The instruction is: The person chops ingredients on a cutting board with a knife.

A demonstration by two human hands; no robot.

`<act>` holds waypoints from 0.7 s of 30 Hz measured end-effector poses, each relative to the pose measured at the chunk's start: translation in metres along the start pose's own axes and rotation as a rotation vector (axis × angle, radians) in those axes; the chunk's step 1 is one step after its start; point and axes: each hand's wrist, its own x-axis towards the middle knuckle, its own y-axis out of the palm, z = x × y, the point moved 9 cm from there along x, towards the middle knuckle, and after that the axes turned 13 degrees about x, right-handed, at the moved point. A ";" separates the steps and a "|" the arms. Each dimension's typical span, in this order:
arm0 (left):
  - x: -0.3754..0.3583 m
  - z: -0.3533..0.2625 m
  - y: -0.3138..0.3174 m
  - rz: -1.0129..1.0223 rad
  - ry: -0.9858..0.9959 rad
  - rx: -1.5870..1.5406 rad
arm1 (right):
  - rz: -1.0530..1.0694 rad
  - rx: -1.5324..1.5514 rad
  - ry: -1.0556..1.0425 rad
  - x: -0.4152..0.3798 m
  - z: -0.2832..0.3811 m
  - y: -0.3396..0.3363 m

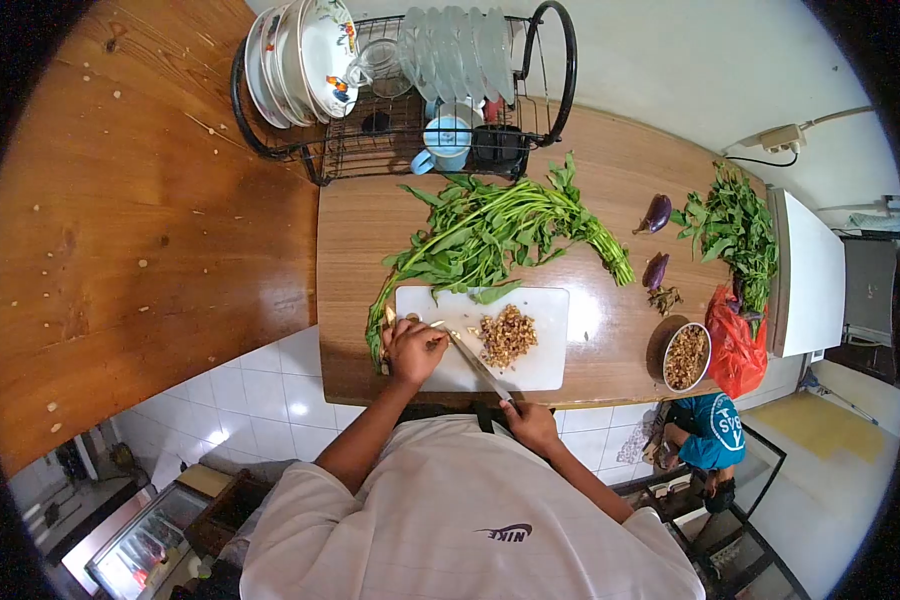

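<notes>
Right fingers (515, 410) clamped on knife (484, 373); left fingers (432, 342) curled near its tip, grip indeterminable; chopped heap (508, 337) ahead of right fingers.

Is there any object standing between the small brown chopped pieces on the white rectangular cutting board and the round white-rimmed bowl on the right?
Nothing visible stands between the small brown chopped pieces and the round white-rimmed bowl: only white cutting board and brown wooden tabletop.
</notes>
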 end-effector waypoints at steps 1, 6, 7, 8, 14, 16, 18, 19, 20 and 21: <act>0.001 -0.003 -0.003 -0.039 0.018 -0.015 | -0.002 0.000 -0.002 -0.002 0.002 -0.002; -0.003 0.000 -0.005 -0.026 -0.007 -0.033 | -0.006 0.006 0.025 -0.008 -0.011 -0.006; -0.004 0.002 -0.005 -0.017 -0.025 -0.036 | -0.006 0.008 0.028 -0.008 -0.013 -0.004; -0.005 0.002 -0.005 -0.014 -0.025 -0.034 | -0.005 0.035 0.001 -0.008 -0.012 -0.001; -0.003 0.001 -0.004 -0.013 0.006 0.003 | 0.023 0.018 -0.066 -0.006 -0.005 0.004; -0.003 0.002 -0.003 -0.016 0.007 0.008 | 0.010 0.001 -0.049 -0.006 -0.005 0.002; -0.004 0.003 -0.003 -0.023 0.000 -0.004 | 0.038 0.002 -0.043 -0.005 -0.003 0.004; -0.004 0.003 -0.003 -0.030 -0.007 -0.015 | 0.037 0.002 -0.043 -0.006 0.001 0.003; -0.004 0.004 -0.003 -0.030 -0.007 -0.016 | 0.033 -0.010 -0.016 -0.005 0.003 0.002; -0.003 0.003 -0.003 -0.028 0.001 -0.005 | 0.029 -0.021 0.013 -0.004 0.006 0.001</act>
